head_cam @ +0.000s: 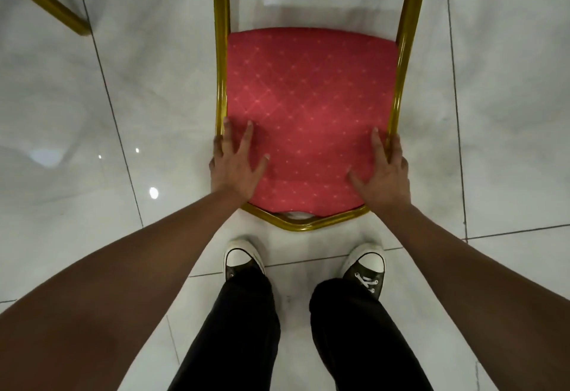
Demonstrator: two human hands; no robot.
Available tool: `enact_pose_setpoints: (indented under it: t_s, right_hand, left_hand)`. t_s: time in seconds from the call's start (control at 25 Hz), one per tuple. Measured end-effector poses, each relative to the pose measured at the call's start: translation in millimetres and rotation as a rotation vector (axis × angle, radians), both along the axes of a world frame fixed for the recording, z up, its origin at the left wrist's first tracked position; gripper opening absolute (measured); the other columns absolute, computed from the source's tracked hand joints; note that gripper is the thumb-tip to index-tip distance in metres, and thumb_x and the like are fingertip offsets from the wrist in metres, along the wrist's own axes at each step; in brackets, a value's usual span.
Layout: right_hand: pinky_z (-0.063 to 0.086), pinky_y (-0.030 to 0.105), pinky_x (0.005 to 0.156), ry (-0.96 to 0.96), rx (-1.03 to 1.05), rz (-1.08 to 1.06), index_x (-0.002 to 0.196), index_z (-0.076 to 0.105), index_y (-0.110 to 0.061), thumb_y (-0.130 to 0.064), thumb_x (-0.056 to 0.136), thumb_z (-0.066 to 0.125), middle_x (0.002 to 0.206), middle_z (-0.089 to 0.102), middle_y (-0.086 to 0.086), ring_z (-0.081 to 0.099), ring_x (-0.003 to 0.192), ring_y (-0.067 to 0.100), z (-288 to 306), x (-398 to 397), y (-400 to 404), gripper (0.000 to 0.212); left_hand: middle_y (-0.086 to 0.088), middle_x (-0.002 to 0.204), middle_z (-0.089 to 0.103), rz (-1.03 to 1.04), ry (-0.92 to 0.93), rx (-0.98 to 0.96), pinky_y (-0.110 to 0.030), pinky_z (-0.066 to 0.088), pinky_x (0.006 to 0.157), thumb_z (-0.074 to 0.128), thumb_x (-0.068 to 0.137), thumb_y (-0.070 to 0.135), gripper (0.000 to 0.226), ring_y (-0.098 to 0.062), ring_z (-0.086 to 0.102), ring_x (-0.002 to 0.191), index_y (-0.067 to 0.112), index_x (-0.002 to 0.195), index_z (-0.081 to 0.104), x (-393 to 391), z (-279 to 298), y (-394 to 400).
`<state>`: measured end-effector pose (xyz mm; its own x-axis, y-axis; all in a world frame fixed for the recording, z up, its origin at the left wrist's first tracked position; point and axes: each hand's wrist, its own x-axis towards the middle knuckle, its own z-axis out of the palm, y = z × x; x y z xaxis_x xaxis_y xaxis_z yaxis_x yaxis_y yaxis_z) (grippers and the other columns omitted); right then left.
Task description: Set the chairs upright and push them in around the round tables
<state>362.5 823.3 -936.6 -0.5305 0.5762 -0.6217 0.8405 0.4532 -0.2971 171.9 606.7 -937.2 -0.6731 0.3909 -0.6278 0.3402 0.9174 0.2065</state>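
Red padded chair back with a pale diamond-and-dot weave, set in a gold-painted metal tube frame, lying low over the glossy white tiled floor, directly ahead of the feet. Frame's 2 side tubes running away to the top edge of view; its curved top rail nearest the person, just ahead of the shoes. Whether the chair is flat on the floor or partly raised: cannot tell.

Left hand spread on the left corner of the red pad, fingers straight and splayed, thumb flat on the fabric, outer fingers by the gold tube. Right hand on the right corner, index finger and thumb stretched flat on the fabric, remaining fingers lying over the tube's outer side; how far around they wrap cannot be told.

Bare forearms reaching in from both lower corners. Below, 2 black canvas shoes with white toe caps and black trousers. At upper left, another gold metal leg slanting across the tiles.
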Motion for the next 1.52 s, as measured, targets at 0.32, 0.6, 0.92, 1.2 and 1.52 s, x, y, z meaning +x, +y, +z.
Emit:
enact_pose_setpoints:
  t_s: [0.32,0.6,0.92,1.2,1.52]
  right_hand:
    - [0.048,0.062,0.104,0.043,-0.142,-0.114,0.152,-0.015,-0.061,-0.062,0.085,0.071,0.144,0.032,0.02,0.05,0.127,0.051,-14,2,7,0.109]
    - [0.048,0.062,0.104,0.113,-0.284,-0.195,0.145,-0.012,-0.073,-0.07,0.079,0.07,0.13,0.031,0.012,0.049,0.124,0.051,0,7,16,0.105]
    - [0.055,0.059,0.089,0.108,-0.147,-0.127,0.146,-0.012,-0.071,-0.085,0.082,0.048,0.11,0.034,0.011,0.059,0.101,0.047,144,7,-11,0.089]
    - [0.052,0.057,0.1,-0.071,-0.151,-0.003,0.147,-0.015,-0.069,-0.094,0.078,0.028,0.133,0.037,0.019,0.056,0.118,0.046,346,15,14,0.085]
    - [0.043,0.054,0.112,-0.294,-0.277,0.111,0.156,-0.004,-0.058,-0.094,0.074,0.029,0.158,0.027,0.019,0.047,0.136,0.042,539,19,46,0.095]
  left_hand:
    - [-0.016,0.167,-0.011,0.23,-0.097,0.135,-0.067,0.031,0.114,0.064,0.084,0.067,0.097,-0.05,0.019,0.149,0.059,0.153,-0.005,-14,-17,-15]
    - [-0.018,0.139,0.029,0.255,-0.224,0.224,-0.06,0.04,0.111,0.072,0.084,0.055,0.099,-0.049,0.042,0.13,0.062,0.151,-0.001,-29,8,-26]
    - [-0.019,0.142,0.03,0.219,-0.175,0.031,-0.059,0.045,0.107,0.063,0.081,0.07,0.1,-0.047,0.046,0.129,0.061,0.151,-0.008,-34,174,-35]
    - [-0.02,0.142,0.036,0.229,-0.194,-0.131,-0.058,0.042,0.108,0.054,0.083,0.077,0.095,-0.045,0.047,0.13,0.054,0.155,-0.002,-8,373,-29]
    - [-0.02,0.151,0.032,0.278,-0.256,-0.199,-0.054,0.039,0.113,0.046,0.087,0.077,0.087,-0.042,0.04,0.137,0.043,0.159,0.009,36,572,-23]
